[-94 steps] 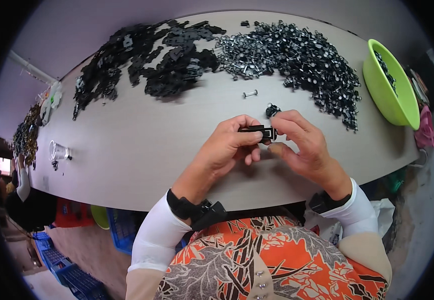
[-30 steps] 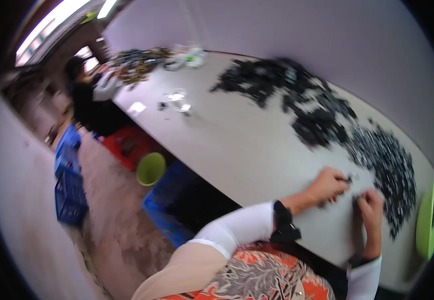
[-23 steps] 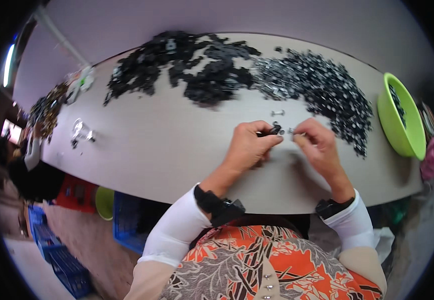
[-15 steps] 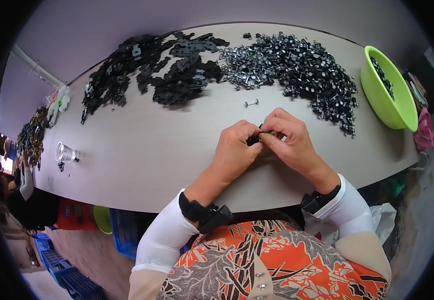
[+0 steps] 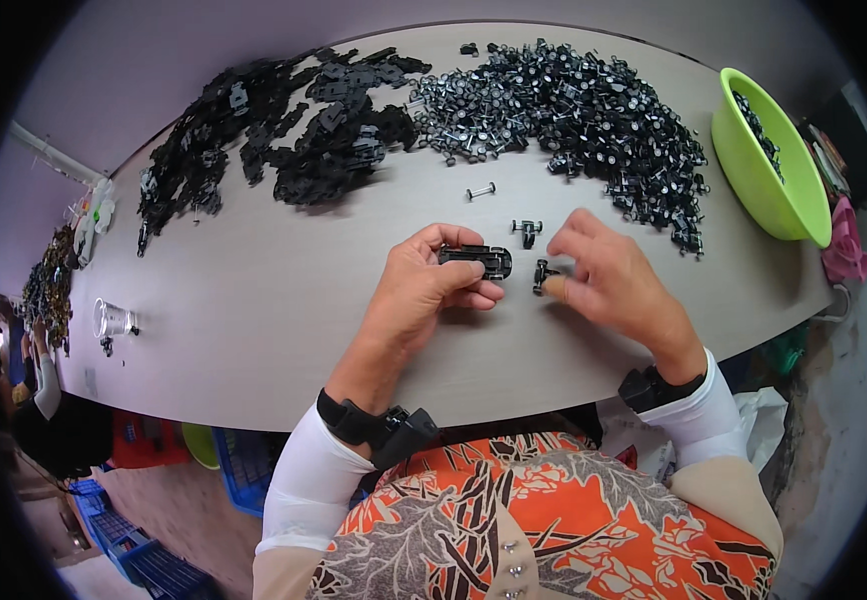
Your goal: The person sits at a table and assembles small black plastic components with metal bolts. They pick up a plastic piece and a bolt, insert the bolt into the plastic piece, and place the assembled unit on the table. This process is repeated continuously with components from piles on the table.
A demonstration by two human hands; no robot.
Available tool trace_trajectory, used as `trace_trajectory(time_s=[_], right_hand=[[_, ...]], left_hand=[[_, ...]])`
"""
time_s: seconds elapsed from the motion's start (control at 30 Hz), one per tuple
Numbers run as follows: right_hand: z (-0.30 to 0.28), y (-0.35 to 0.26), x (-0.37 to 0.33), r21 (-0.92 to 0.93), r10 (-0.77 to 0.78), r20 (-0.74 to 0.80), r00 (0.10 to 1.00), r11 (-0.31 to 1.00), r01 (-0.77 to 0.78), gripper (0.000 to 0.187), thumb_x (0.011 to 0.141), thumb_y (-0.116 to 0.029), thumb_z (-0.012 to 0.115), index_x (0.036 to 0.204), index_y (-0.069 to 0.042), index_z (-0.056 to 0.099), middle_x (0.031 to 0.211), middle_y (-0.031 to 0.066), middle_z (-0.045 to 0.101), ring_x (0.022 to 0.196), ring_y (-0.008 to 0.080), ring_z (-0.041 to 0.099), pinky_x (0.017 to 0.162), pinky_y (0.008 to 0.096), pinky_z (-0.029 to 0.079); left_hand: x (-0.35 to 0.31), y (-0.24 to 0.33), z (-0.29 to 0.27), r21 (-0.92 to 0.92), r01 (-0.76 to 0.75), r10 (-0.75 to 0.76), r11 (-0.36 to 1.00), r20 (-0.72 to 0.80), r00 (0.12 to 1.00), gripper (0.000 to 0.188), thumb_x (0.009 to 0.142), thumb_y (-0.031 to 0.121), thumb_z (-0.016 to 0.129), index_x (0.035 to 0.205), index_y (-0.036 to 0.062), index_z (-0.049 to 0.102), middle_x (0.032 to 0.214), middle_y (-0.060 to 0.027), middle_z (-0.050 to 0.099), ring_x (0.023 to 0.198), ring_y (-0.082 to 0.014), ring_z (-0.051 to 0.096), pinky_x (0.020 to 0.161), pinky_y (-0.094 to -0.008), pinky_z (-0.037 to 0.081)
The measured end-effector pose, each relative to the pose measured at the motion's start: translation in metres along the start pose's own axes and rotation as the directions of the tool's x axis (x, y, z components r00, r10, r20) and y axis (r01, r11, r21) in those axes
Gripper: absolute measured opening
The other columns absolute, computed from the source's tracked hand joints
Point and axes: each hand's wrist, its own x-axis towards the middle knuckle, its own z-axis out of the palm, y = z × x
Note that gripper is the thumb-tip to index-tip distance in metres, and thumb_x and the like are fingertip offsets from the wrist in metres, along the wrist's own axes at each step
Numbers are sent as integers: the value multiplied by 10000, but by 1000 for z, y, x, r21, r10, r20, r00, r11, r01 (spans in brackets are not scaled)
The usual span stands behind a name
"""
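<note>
My left hand (image 5: 424, 290) pinches a flat black plastic chassis piece (image 5: 477, 259) a little above the grey table (image 5: 244, 330). Just to its right, my right hand (image 5: 614, 285) holds a small black wheel-and-axle part (image 5: 544, 275) between thumb and fingers. Two more loose axle parts, one (image 5: 528, 230) near my fingers and one (image 5: 481, 190) farther back, lie on the table. Behind them spreads a big heap of wheel-and-axle parts (image 5: 574, 110), and to its left a heap of flat black pieces (image 5: 294, 140).
A lime-green bowl (image 5: 769, 170) with dark parts stands at the right table end. A clear cup (image 5: 112, 320) and another pile of small parts (image 5: 49, 285) sit at the far left, where another person's sleeve (image 5: 46, 375) shows. Blue crates (image 5: 124, 545) stand on the floor below.
My head swung back from the left to face the table. My hands, pressed together half a second ago, have drawn apart, each now with its own piece.
</note>
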Motion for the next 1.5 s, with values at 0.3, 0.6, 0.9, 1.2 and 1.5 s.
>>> trace_trajectory(time_s=[0.3,0.6,0.9,1.2,1.5], right_hand=[[11,-1,3,52,-208,-205,956,973,223,113,724,46,584,822,-9,575,824,121,520,672,305,575,577,381,466],[33,-20,14,50,-306,-232,923,944,325,145,698,65,581,815,-19,590,851,99,521,656,267,577,560,362,479],[31,-27,12,24,-317,-181,931,945,326,99,696,36,626,733,-5,544,775,111,468,588,290,541,524,384,461],[39,-40,10,69,-401,-233,886,902,427,273,707,-32,686,943,-35,550,798,104,479,652,287,572,530,380,472],[29,-18,24,251,-405,-166,899,864,436,263,727,71,580,974,-18,577,893,103,580,695,254,600,569,305,480]], left_hand=[[-1,-3,2,-210,125,-103,970,111,988,292,968,168,458,1104,-84,510,1026,-215,621,867,-328,674,766,-405,583],[-4,-18,0,-369,177,-116,913,183,976,217,963,166,488,989,-42,546,966,-175,627,867,-313,668,778,-424,584],[-14,-18,3,-266,106,-52,958,199,979,168,958,150,499,847,27,520,905,-101,609,848,-232,656,783,-373,576],[-30,-15,0,-130,-13,30,991,129,991,161,903,118,580,802,38,483,817,-64,585,734,-153,613,697,-303,548],[-102,-17,-23,54,-197,204,979,-199,959,234,767,-21,653,755,57,432,753,-119,595,532,-130,567,457,-239,462]])
